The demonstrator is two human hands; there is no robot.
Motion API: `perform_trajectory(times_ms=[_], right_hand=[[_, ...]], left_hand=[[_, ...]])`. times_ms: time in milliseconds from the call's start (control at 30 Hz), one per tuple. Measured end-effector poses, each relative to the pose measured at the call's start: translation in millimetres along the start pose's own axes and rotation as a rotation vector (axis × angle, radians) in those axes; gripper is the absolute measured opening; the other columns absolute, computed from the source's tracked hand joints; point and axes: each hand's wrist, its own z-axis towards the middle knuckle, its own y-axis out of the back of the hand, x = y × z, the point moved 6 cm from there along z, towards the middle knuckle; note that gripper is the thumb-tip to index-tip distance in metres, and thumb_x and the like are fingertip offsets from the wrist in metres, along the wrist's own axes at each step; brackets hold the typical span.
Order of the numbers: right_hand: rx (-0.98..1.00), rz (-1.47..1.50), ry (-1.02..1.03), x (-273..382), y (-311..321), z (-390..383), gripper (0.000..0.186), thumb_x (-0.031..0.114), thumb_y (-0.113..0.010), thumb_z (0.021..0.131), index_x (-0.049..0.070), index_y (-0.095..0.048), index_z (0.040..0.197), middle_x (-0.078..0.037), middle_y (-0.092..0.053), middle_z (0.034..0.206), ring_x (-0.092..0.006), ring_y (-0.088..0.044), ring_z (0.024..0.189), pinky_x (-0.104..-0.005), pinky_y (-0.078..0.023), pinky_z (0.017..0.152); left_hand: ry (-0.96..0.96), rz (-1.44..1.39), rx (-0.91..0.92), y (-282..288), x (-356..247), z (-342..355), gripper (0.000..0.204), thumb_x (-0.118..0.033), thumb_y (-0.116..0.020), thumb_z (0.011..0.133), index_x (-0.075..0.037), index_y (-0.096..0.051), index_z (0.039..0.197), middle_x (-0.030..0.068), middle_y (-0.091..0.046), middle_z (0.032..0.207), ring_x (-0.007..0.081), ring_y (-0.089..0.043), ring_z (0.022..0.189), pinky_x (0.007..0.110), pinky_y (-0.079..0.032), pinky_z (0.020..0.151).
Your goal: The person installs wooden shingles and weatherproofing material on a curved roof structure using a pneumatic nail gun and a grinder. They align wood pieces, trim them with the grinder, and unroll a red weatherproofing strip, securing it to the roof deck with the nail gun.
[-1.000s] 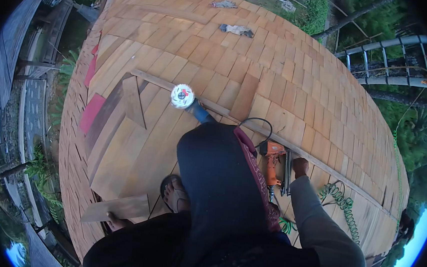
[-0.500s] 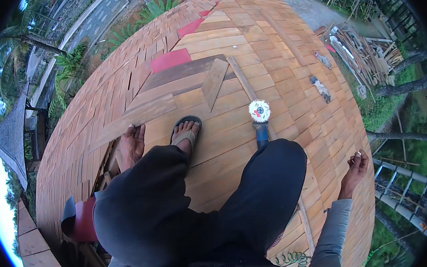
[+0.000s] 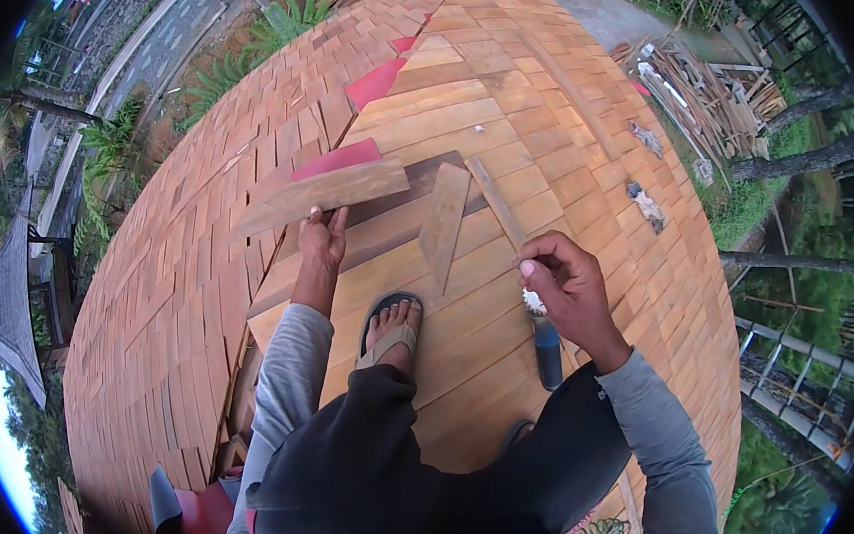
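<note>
My left hand (image 3: 323, 242) grips the lower edge of a flat wooden shingle (image 3: 297, 200), which lies slantwise over the roof ridge and partly covers a red underlay sheet (image 3: 351, 154). My right hand (image 3: 575, 297) is pinched closed, with a small whitish thing at the fingertips whose kind I cannot make out. Under that hand an angle grinder (image 3: 546, 355) lies on the roof, its white disc partly hidden by the fingers. Between my hands are a loose tapered shingle (image 3: 444, 218) and a narrow wood strip (image 3: 495, 202).
Rows of wooden shingles (image 3: 558, 137) cover the sloping roof. My sandalled foot (image 3: 392, 330) stands on it. Crumpled scraps (image 3: 645, 206) lie to the right. Beyond the roof edge are a ladder (image 3: 799, 387) and a timber pile (image 3: 705, 108). A red roll (image 3: 197, 515) sits at lower left.
My left hand has moved up and forward, carrying the shingle toward the ridge. My right hand has come in from the far right to above the grinder. The view has shifted slightly.
</note>
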Motion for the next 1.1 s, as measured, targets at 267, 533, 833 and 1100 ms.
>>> perform_trajectory(times_ms=[267,533,833,1100], right_hand=[[0.068,-0.254,-0.252,-64,-40,-4,0.01,0.009,-0.065,0.102,0.0,-0.065,0.107,-0.007,-0.066,0.091,-0.0117,-0.062,0.079,-0.029,-0.051,0.071],[0.296,-0.531,-0.303,-112,-64,16,0.011,0.01,-0.065,0.095,0.004,-0.065,0.104,-0.016,-0.071,0.096,-0.0374,-0.069,0.092,-0.0484,-0.054,0.081],[0.089,-0.531,-0.46,-186,-114,58,0.016,0.011,-0.06,0.096,0.006,-0.067,0.109,-0.016,-0.071,0.101,-0.0402,-0.068,0.101,-0.0505,-0.054,0.088],[-0.052,-0.909,-0.405,-4,49,83,0.012,0.002,-0.063,0.095,0.005,-0.066,0.106,-0.015,-0.067,0.096,-0.0357,-0.068,0.092,-0.0447,-0.055,0.08]], left_hand=[[0.384,-0.08,-0.094,-21,66,25,0.049,-0.021,-0.046,0.113,0.008,-0.033,0.15,0.0254,-0.046,0.15,0.0411,-0.055,0.136,0.054,-0.052,0.113],[-0.821,2.165,0.694,-115,9,42,0.075,-0.04,-0.079,0.089,-0.012,-0.05,0.153,0.0201,-0.035,0.166,0.0424,-0.028,0.155,0.065,-0.019,0.125],[-0.901,2.076,0.821,-136,74,99,0.065,-0.042,-0.083,0.082,-0.021,-0.064,0.141,0.0136,-0.049,0.152,0.0373,-0.045,0.138,0.056,-0.036,0.113],[-1.03,2.042,1.012,-168,103,118,0.047,-0.046,-0.076,0.088,-0.027,-0.071,0.13,0.0107,-0.053,0.14,0.0331,-0.05,0.128,0.051,-0.04,0.106]])
